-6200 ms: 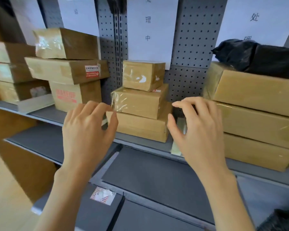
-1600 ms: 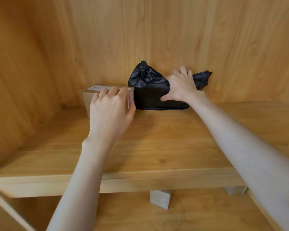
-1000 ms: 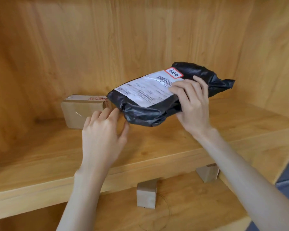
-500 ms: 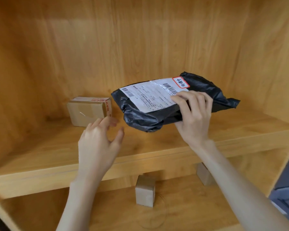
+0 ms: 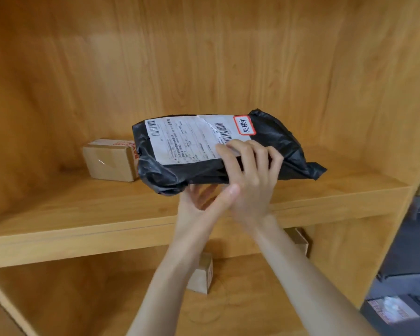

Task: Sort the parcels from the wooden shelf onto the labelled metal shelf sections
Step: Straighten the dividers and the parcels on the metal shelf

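A black plastic parcel [image 5: 274, 146] with a white shipping label and a red-bordered sticker hangs just above the wooden shelf [image 5: 83, 214]. My right hand [image 5: 252, 175] grips its near edge, fingers curled over the label and palm below. My left hand [image 5: 201, 200] reaches up beneath the parcel, and its straight fingers touch the underside. A small cardboard box [image 5: 109, 160] with red-printed tape sits at the back left of the same shelf board.
On the lower wooden shelf stand two small cardboard boxes, one [image 5: 201, 275] partly behind my left forearm, another [image 5: 300, 240] behind my right forearm. The grey metal shelf [image 5: 398, 275] shows at the right edge, beyond the wooden side panel.
I turned from the metal shelf to the wooden one. My right hand lifted the black parcel off the board and toward me. My left hand left the cardboard box and moved under the parcel.
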`<state>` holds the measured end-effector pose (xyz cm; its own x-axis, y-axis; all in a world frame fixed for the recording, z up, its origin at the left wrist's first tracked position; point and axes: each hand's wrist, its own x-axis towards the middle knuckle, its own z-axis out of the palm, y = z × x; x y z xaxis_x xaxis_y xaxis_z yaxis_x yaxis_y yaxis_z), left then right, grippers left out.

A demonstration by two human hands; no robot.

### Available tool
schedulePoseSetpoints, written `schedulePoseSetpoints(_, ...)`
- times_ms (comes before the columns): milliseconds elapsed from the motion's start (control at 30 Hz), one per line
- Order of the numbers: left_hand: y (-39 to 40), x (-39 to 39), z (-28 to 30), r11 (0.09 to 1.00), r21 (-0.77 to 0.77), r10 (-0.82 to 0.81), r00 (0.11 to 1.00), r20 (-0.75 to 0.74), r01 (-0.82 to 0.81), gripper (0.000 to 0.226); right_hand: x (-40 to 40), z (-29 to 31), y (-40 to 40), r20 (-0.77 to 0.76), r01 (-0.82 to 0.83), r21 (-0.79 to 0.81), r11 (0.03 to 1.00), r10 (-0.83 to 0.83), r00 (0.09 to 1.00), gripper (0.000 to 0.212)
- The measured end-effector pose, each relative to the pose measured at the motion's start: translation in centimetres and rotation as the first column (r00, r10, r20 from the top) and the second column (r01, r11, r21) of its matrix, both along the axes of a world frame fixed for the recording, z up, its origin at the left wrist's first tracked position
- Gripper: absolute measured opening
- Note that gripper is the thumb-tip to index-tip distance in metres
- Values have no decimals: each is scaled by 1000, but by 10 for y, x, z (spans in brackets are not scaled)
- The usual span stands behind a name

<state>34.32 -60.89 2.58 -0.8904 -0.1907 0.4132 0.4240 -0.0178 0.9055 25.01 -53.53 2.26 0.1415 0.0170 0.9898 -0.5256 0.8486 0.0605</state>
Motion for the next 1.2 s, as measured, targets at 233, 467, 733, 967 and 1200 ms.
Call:
schedulePoseSetpoints(233,22,-10,21,833,547,149,986,-74,-84,37,29,-14,8,214,-119,244,962,66,975,27)
schedulePoseSetpoints(467,-17,-25,38,902,336,269,961,56,-272,49,42,0,61,557,-542,113,833,399,728,60)
schedulePoseSetpoints(733,-37,-30,69,999,-34,-34,990,139,39,47,25,26,98,735,-589,-642,491,614,-289,89)
schedulePoseSetpoints(967,-32,-42,66,990,33,-141,968,206,137,58,31,11,87,529,-371,-843,389,721,-447,71)
schedulePoseSetpoints(1200,-35,-40,32,985,-14,-169,969,182,174,82,31,7,74,486,-304,-864,402,825,-289,73)
